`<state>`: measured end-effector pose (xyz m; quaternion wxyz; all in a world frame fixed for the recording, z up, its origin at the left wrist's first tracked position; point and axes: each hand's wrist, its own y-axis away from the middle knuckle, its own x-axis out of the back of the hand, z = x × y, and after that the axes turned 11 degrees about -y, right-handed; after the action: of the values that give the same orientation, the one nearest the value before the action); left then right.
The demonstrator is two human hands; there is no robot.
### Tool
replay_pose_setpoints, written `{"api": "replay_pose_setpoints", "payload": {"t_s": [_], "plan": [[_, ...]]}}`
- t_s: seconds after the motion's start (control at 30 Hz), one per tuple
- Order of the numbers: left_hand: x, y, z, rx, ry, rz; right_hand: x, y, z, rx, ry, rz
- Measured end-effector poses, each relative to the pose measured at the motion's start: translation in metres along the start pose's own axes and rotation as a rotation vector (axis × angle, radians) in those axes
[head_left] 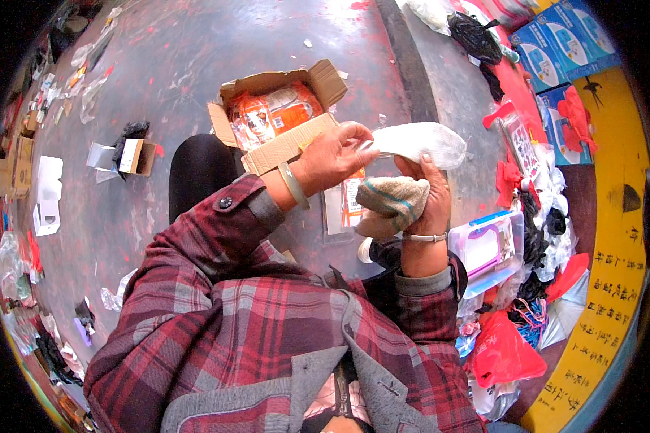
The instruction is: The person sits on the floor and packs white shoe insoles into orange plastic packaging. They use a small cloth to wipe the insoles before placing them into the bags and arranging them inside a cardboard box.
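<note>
A white sock-shaped piece (430, 143), ribbed and rounded at its far end, is stretched between my hands above the floor. The fingertips of my left hand (334, 153) are pinched together at its near-left end. On the other side, my right hand (435, 189) grips the sock's lower edge between thumb and fingers. The same right hand also has a folded beige cloth (393, 200) with a teal stripe against its palm. Just beyond my left hand stands an open cardboard box (282, 148) containing orange-and-clear plastic packets (278, 114).
A clear plastic bin (486, 249) with a blue edge sits right of my right forearm, beside red and white bags (502, 353). Blue printed cartons (563, 43) stand far right. Small opened boxes (133, 156) and plastic scraps lie on the left floor.
</note>
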<state>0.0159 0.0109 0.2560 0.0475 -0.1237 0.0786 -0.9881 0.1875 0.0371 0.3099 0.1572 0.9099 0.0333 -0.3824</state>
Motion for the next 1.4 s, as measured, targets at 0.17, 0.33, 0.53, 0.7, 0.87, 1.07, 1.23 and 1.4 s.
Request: {"api": "replay_pose_setpoints", "payload": {"t_s": [0.17, 0.33, 0.53, 0.7, 0.87, 1.07, 1.23, 1.4], "plan": [[-0.003, 0.004, 0.0, -0.355, -0.504, 0.131, 0.006, -0.004, 0.0, -0.069, 0.002, 0.066], [-0.002, 0.001, -0.016, 0.012, 0.029, -0.001, -0.004, 0.003, -0.012, -0.093, 0.263, -0.026], [0.032, -0.015, 0.0, 0.448, 0.823, -0.318, 0.034, -0.026, -0.037, -0.04, 0.554, -0.091], [0.036, -0.01, 0.005, 0.472, 0.747, -0.494, 0.011, -0.013, -0.023, -0.383, 0.304, -0.177], [0.027, -0.006, 0.012, 0.488, 0.771, -0.546, 0.01, -0.011, -0.011, -0.212, 0.424, -0.18], [0.03, -0.016, -0.009, 0.274, 0.407, -0.447, 0.005, -0.01, -0.017, -0.147, 0.339, 0.025], [0.035, -0.017, -0.008, 0.381, 0.364, -0.453, 0.006, -0.009, -0.017, -0.099, 0.313, 0.022], [0.032, -0.015, 0.007, 0.48, 0.371, -0.332, -0.003, -0.003, -0.012, 0.071, 0.382, -0.06]]}}
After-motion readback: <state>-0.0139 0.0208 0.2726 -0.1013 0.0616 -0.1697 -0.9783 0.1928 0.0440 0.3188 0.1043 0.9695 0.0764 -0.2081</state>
